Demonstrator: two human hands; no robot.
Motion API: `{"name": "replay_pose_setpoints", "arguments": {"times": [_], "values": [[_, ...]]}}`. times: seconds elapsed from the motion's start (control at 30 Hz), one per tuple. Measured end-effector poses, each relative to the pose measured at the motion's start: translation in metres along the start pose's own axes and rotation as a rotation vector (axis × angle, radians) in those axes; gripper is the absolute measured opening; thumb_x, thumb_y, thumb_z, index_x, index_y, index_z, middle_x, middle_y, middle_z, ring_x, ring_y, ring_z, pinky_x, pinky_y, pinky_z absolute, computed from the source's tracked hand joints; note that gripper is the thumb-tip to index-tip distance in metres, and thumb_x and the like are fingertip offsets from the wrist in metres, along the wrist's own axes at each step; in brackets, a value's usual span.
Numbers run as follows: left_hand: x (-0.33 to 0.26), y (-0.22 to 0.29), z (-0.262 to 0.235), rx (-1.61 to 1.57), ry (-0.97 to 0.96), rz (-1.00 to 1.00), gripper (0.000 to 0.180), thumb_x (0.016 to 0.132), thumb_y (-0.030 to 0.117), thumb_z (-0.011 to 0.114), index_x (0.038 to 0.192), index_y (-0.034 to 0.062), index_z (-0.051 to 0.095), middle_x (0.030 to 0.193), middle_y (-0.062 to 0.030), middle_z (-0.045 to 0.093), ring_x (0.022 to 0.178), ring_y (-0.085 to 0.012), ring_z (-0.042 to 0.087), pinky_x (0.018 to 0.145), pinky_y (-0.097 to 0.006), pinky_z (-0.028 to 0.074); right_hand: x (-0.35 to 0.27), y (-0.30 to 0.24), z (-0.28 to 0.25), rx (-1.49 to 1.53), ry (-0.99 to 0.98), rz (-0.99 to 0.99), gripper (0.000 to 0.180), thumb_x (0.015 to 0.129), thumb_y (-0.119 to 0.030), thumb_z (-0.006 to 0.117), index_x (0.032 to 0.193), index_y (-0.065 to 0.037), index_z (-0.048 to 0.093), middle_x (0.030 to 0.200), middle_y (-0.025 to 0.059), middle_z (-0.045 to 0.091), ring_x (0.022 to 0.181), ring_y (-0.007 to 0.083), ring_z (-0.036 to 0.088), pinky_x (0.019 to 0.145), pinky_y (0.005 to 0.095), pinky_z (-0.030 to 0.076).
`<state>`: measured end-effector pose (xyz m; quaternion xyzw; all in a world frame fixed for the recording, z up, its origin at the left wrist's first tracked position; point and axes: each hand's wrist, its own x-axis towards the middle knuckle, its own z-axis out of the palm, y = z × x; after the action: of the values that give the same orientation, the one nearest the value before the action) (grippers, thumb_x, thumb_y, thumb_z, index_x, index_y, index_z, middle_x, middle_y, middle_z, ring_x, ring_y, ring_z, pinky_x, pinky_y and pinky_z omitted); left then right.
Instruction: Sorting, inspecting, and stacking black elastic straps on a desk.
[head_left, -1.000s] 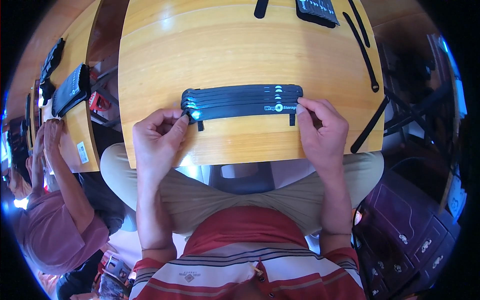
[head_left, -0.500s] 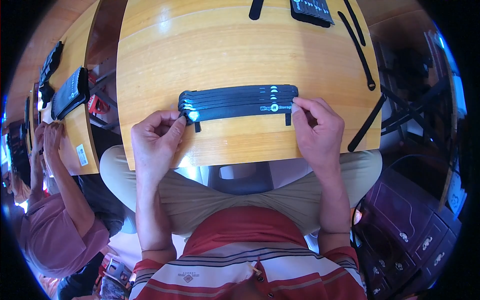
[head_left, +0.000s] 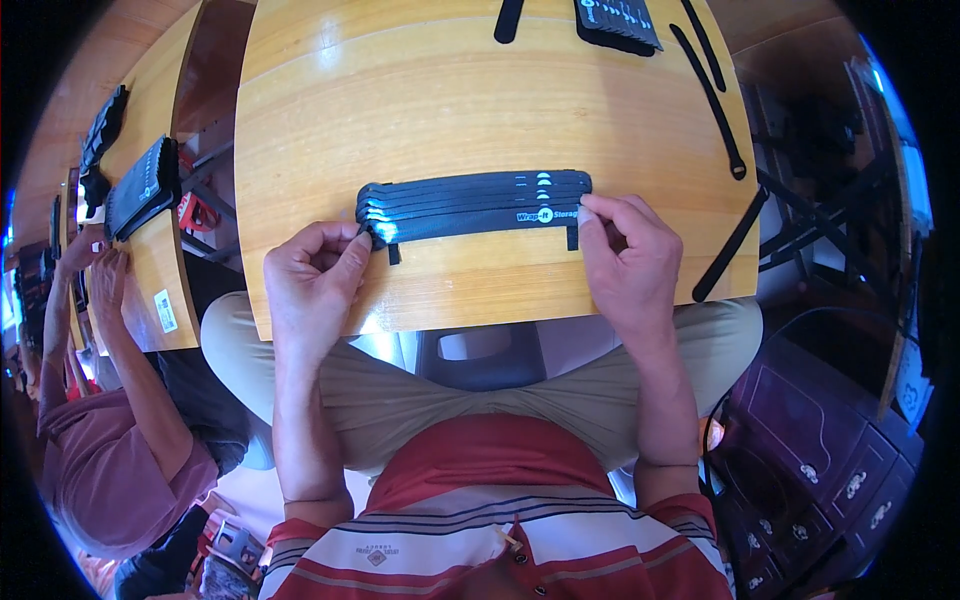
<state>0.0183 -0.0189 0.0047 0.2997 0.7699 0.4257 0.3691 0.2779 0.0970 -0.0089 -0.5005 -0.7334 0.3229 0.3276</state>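
**Head view: both hands pinching a stack of black straps at the near table edge**

Head view, looking down on a yellow wooden table (head_left: 480, 110). Stack of black straps (head_left: 475, 205) lying flat across the near half of the table, fanned slightly so several layers show, with small white markings near its right end. Left hand (head_left: 310, 275) at 8 o'clock from the stack, thumb and forefinger closed on its left end. Right hand (head_left: 625, 260) at 4 o'clock from the stack, fingertips (head_left: 592, 208) pressed onto and gripping its right end. Two short black tabs poking out from under the stack toward the near edge.

No containers in sight. Flat black packet (head_left: 618, 22) with a row of small white marks at 1 o'clock on the far edge, cut off by the frame. Loose black strap (head_left: 715, 85) running down the right side at 2 o'clock, another loose strap (head_left: 730, 245) hanging off the right edge at 3 o'clock. Short black strip (head_left: 508, 18) at 12 o'clock. Neighbouring table (head_left: 150, 250) at 9 o'clock, carrying a black bundle (head_left: 145, 185) and a small white rectangular label (head_left: 166, 310); another person's hands (head_left: 95, 265) beside it.

Compared with half a second ago: same grip at both ends, stack barely shifted, hands in nearly the same places.
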Motion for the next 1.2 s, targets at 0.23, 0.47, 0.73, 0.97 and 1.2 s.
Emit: {"name": "replay_pose_setpoints", "arguments": {"times": [0.23, 0.47, 0.73, 0.97, 1.2], "values": [[0.0, 0.0, 0.001, 0.036, 0.008, 0.02, 0.01, 0.092, 0.002, 0.073, 0.098, -0.0064, 0.072, 0.075, -0.0009, 0.067, 0.061, -0.0029, 0.055, 0.053, -0.019, 0.042, -0.001, 0.001, 0.0, -0.012, -0.002, 0.009, 0.01, 0.088, -0.004, 0.068, 0.094, 0.003, 0.072, 0.081, 0.0148, 0.068, 0.067, 0.0265, 0.066, 0.063, 0.0361, 0.051], [0.002, -0.008, 0.0, 0.057, 0.017, 0.045, 0.011, 0.092, 0.005, 0.074, 0.099, -0.0043, 0.072, 0.077, -0.001, 0.068, 0.06, -0.0034, 0.057, 0.053, -0.019, 0.045, -0.001, 0.001, 0.0, -0.036, -0.013, 0.015, 0.012, 0.088, -0.005, 0.068, 0.097, 0.003, 0.071, 0.086, 0.0167, 0.069, 0.074, 0.0319, 0.069, 0.067, 0.0392, 0.053], [0.001, -0.004, 0.002, 0.065, 0.028, 0.04, 0.011, 0.091, 0.001, 0.072, 0.099, -0.0066, 0.072, 0.077, -0.0013, 0.067, 0.064, -0.0035, 0.055, 0.057, -0.019, 0.044, -0.001, 0.002, 0.0, -0.093, 0.001, -0.032, 0.011, 0.088, 0.0, 0.07, 0.099, 0.004, 0.072, 0.079, 0.008, 0.064, 0.059, 0.0121, 0.058, 0.056, 0.0275, 0.046], [0.003, -0.01, 0.001, 0.126, 0.038, 0.093, 0.013, 0.09, 0.003, 0.074, 0.099, -0.0068, 0.072, 0.076, -0.0016, 0.068, 0.063, -0.0033, 0.054, 0.058, -0.02, 0.044, 0.001, 0.001, 0.001, -0.032, -0.007, 0.084, 0.009, 0.086, -0.003, 0.069, 0.093, -0.001, 0.063, 0.085, 0.0145, 0.063, 0.073, 0.0308, 0.066, 0.067, 0.042, 0.052], [0.003, -0.01, 0.003, 0.142, 0.051, 0.109, 0.015, 0.09, 0.004, 0.074, 0.1, -0.0076, 0.072, 0.077, -0.0025, 0.068, 0.064, -0.0045, 0.055, 0.06, -0.02, 0.046, -0.002, 0.005, 0.003, -0.041, 0.04, 0.03, 0.014, 0.084, -0.003, 0.071, 0.094, -0.003, 0.062, 0.088, 0.0133, 0.062, 0.074, 0.0314, 0.065, 0.066, 0.0428, 0.052]]}}
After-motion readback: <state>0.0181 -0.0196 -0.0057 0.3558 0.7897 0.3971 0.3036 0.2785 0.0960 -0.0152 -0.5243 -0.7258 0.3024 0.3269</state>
